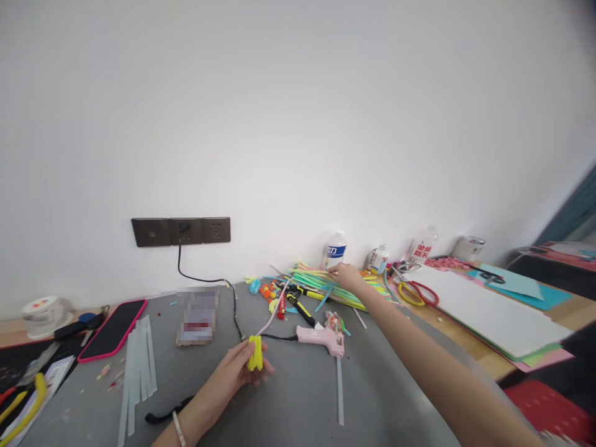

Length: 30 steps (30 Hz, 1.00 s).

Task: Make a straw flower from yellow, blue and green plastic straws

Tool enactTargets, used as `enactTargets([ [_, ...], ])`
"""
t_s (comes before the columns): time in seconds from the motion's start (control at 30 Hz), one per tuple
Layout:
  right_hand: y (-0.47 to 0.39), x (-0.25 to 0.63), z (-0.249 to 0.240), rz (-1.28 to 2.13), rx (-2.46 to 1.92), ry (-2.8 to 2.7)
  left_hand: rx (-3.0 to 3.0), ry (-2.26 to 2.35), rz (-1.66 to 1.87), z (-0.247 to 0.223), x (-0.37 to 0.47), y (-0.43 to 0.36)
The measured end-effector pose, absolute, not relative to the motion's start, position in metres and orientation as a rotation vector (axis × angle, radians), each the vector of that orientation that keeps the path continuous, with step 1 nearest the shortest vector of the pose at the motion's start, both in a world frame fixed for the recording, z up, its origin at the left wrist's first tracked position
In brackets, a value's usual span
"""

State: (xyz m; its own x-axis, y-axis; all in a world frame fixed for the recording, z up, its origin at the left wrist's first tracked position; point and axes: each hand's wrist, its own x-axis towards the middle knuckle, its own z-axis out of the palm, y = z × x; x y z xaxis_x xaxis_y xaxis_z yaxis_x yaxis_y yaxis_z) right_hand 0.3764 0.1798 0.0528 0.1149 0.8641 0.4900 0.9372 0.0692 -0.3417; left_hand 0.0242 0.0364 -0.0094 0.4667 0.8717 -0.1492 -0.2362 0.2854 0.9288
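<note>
My left hand (239, 367) holds a small bundle of yellow folded pipe cleaners (255, 354) above the grey mat (288, 397). A pale pink strip (274, 310) rises from beside the bundle toward the back. My right hand (344, 274) reaches to the back, over a pile of coloured pipe cleaners (321, 282), with its fingers closed together; whatever they pinch is too small to make out. A pink glue gun (321, 338) lies between my two arms, its clear glue stick (339, 391) pointing toward me.
Black-yellow pliers (300, 307) lie behind the glue gun. Bottles (335, 248) stand along the wall. At left are a pink-edged phone (113, 330) and glue sticks (135, 366); a black cable (236, 310) crosses the mat. White paper sheets (484, 310) lie at right.
</note>
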Motion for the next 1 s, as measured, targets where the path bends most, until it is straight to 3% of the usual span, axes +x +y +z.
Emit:
enactTargets([
  [0.17,0.176,0.368,0.064,-0.143,-1.81,-1.733,1.024,0.766,0.855,-0.008,0.023,0.037],
  [0.37,0.151,0.339,0.117,-0.261,-1.6,-1.439,0.994,0.765,0.908,-0.001,0.024,0.034],
  [0.47,0.133,0.32,0.146,0.073,-1.078,-1.159,0.96,0.725,0.966,0.001,0.025,0.034],
  [0.57,0.115,0.3,0.157,0.471,-0.885,-1.122,0.899,0.737,1.074,0.003,0.024,0.036],
  [0.77,0.077,0.232,0.111,1.34,-0.823,-1.2,0.764,0.734,1.217,0.006,0.02,0.042],
  [1.0,0.072,0.15,0.033,1.655,-0.543,-0.738,0.669,0.67,1.244,0.004,0.018,0.047],
])
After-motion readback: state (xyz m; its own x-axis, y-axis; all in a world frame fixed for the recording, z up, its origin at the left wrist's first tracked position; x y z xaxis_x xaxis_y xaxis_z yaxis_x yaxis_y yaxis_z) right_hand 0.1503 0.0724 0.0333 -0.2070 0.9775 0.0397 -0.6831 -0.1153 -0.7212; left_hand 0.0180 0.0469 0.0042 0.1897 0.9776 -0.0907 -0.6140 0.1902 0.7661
